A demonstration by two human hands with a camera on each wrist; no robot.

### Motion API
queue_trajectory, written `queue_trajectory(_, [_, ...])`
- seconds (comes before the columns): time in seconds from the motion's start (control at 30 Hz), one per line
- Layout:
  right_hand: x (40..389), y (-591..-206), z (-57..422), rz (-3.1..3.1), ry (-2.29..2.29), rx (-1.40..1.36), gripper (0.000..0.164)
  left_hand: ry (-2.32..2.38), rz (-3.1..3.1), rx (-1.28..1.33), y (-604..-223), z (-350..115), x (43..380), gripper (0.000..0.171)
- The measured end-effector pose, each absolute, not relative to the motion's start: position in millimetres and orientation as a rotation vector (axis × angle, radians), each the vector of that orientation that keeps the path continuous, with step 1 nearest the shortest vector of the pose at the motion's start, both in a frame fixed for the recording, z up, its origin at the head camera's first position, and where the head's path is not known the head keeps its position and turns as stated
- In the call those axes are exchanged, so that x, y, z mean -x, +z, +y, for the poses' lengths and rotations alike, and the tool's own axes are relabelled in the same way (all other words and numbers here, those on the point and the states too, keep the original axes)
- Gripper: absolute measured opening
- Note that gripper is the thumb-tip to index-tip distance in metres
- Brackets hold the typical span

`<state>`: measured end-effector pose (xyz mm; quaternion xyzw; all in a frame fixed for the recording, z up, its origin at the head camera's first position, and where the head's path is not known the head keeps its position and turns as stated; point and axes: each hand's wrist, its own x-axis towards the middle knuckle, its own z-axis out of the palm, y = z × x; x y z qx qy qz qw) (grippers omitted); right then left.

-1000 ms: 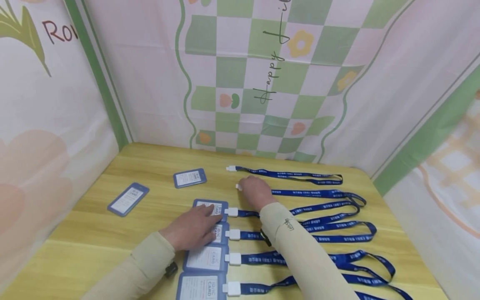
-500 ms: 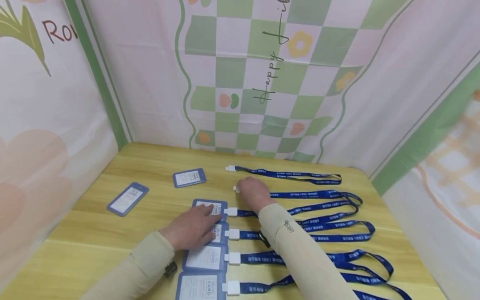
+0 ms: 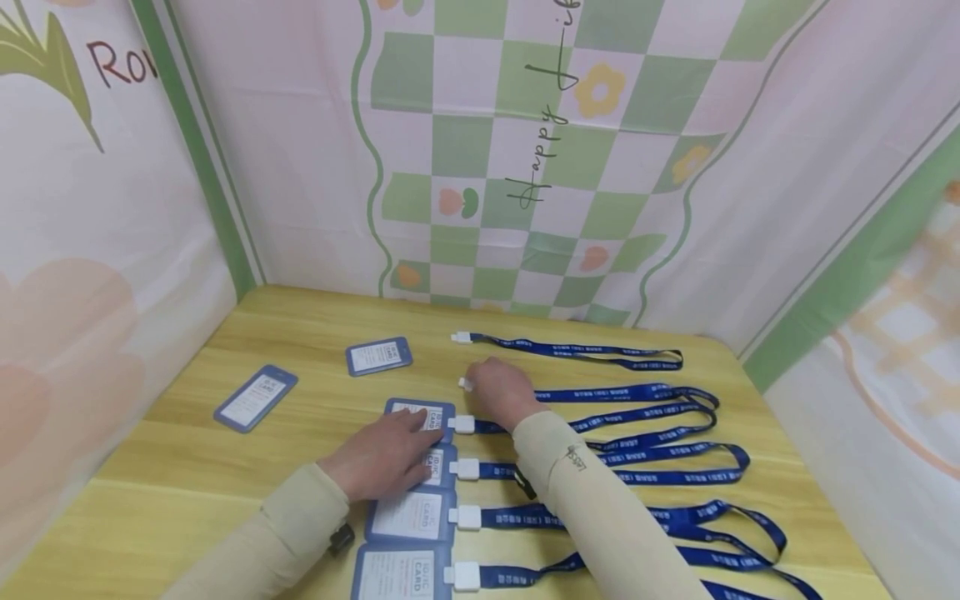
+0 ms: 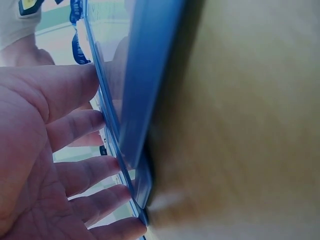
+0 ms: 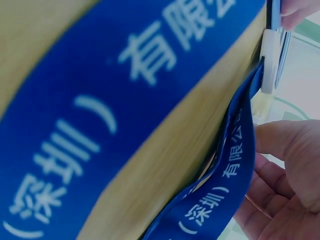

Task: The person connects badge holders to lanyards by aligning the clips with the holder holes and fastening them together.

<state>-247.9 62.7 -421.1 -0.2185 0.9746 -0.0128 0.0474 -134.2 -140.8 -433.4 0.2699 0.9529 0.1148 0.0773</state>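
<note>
1. Closest to the person, on the near side of the left hand (image 3: 386,454), the fourth card holder (image 3: 397,575) is cut off by the head view's bottom edge. The right sleeve (image 3: 600,508) covers parts of the straps running rightward from the row.
2. Just under that hand's near side lies the third card holder (image 3: 412,517), clipped to its strap.
3. The left hand lies palm down, fingers spread and nearly straight, gripping nothing. It rests on the second holder (image 3: 447,460) and the top holder (image 3: 397,404), hiding much of both cards.
4. The left wrist view shows what the head view cannot: the palm side, with thumb and fingertips at the holders' overlapping edges.
5. Ahead and to the right of the left hand, the right hand (image 3: 504,390) is curled in a pinch on a blue lanyard (image 3: 600,394). The lanyard's white clip (image 3: 466,383) pokes out left of the fingers; the fingertips are hidden.
6. The right wrist view shows that hand's thumb and fingers passing behind a printed strap; a nearer one runs out of frame. Which lanyards these are, I cannot tell.
7. Beyond the right hand lies the far lanyard (image 3: 577,347). Ahead and left of the left hand are two loose holders (image 3: 378,357), their small print unreadable.
8. Farthest off hangs a checked curtain (image 3: 510,150), its lettering cut off above.
</note>
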Motion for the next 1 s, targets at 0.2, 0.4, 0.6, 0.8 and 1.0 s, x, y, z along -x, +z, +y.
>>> queue_trajectory(0.2, [245.6,-422.3,58.8,2.946,-0.065,0.658,0.017,0.344,2.863,-0.827,-433.4,-140.7,134.7,0.055])
queue_trajectory(0.4, [242.4,-420.9,55.8,2.935,-0.075,0.669,0.018,0.346,2.866,-0.834,-433.0,-140.4,134.7,0.055])
queue_trajectory(0.6, [239.4,-420.6,53.8,2.935,-0.103,0.655,0.021,0.358,2.864,-0.825,-431.5,-139.7,134.1,0.054])
queue_trajectory(0.8, [238.0,-421.3,51.1,2.942,-0.076,0.667,0.02,0.387,2.858,-0.819,-429.9,-139.8,132.9,0.054])
queue_trajectory(1.0, [237.2,-420.3,50.9,2.938,-0.03,0.685,0.017,0.409,2.85,-0.81,-431.0,-140.4,133.0,0.054])
